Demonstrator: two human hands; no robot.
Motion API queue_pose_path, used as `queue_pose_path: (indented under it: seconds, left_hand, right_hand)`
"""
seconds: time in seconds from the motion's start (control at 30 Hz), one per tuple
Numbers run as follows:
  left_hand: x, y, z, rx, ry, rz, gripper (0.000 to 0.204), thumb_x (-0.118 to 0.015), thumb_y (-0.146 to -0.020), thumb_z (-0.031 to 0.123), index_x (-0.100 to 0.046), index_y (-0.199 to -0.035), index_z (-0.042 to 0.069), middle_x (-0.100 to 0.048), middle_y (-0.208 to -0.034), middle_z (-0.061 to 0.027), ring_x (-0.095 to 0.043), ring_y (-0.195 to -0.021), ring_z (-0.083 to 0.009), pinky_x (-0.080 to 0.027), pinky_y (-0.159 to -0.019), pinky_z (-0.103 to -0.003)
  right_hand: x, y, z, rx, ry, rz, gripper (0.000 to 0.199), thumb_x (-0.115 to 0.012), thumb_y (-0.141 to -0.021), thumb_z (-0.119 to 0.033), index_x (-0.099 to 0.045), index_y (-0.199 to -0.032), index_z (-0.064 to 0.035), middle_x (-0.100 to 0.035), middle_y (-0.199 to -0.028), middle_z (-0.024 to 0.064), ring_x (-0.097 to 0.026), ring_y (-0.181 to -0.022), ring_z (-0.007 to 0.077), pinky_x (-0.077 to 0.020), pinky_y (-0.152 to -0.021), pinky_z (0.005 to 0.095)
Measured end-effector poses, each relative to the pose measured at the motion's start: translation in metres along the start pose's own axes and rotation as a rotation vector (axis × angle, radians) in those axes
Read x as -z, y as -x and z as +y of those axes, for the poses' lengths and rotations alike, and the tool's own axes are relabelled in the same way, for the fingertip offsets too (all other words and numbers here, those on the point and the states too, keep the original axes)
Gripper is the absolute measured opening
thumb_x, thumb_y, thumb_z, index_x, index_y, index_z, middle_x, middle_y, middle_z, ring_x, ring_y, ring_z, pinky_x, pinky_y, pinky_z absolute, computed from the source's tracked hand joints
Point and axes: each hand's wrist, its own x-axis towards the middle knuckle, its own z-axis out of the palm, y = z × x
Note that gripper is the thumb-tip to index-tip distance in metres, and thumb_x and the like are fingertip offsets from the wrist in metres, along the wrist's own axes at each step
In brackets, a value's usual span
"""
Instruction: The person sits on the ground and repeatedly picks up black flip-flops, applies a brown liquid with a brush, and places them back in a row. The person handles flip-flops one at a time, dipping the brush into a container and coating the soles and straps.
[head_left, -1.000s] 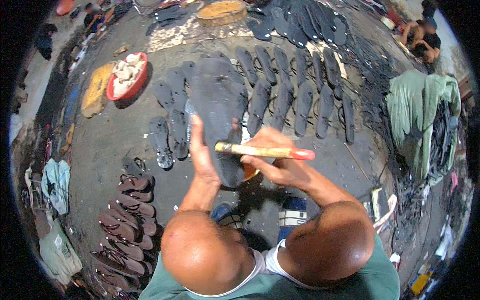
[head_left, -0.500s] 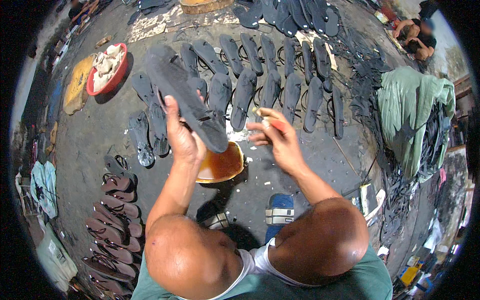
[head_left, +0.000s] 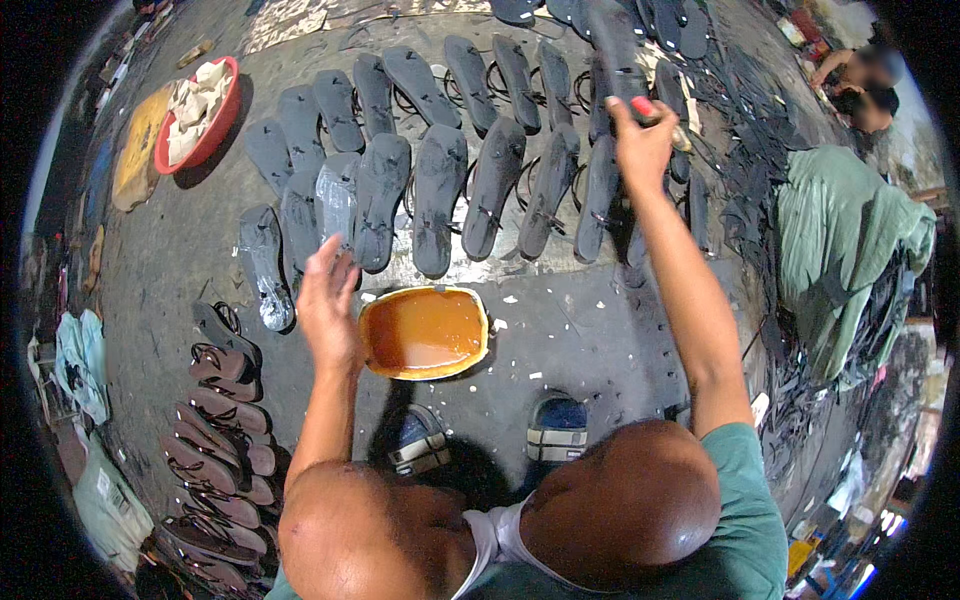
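My left hand is open and holds nothing, its fingers close to a dark sandal with a glossy wet film and beside the left rim of a yellow-edged basin of amber liquid. My right hand reaches out to the far right, closed on a short red-handled brush with a pale tip. A motion-blurred black sandal extends from its fingertips and seems to be held there too; the exact grip is hard to make out. Rows of black strapped sandals lie on the floor ahead.
Brown sandals are stacked at the left. A red bowl of pale scraps stands at the far left. A green cloth covers a heap at the right, near black strips. Another person sits at the far right.
The black sandal has left my left hand, which now opens beside the basin. My right hand has swung forward and right with the brush, and a blurred sandal is now at its fingers.
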Motion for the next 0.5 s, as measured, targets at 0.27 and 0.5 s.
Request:
queue_pose_path:
  seconds: [0.27, 0.5]
  left_hand:
    - [0.173, 0.028, -0.04, -0.121, -0.403, 0.527, 0.044, -0.054, -0.102, 0.038, -0.063, -0.125, 0.001, -0.062, -0.131, -0.0092, -0.057, -0.118, -0.0217, -0.044, -0.1, -0.038]
    - [0.277, 0.013, -0.05, -0.115, -1.05, 0.854, 0.062, -0.071, -0.085, 0.052, -0.059, -0.131, 0.011, -0.039, -0.147, -0.0249, -0.032, -0.139, -0.0382, -0.024, -0.114, -0.05]
  right_hand:
    - [-0.055, -0.05, 0.082, -0.034, 0.681, -0.044, 0.11, -0.067, -0.069, -0.08, -0.048, -0.134, 0.0067, -0.055, -0.133, 0.0298, -0.056, -0.121, 0.0447, -0.0442, -0.102, 0.0483]
    - [0.007, 0.032, 0.004, 0.076, -0.138, -0.516, 0.041, -0.057, -0.102, -0.03, -0.06, -0.129, 0.0001, -0.071, -0.099, 0.0094, -0.063, -0.088, 0.0145, -0.0475, -0.088, 0.0296]
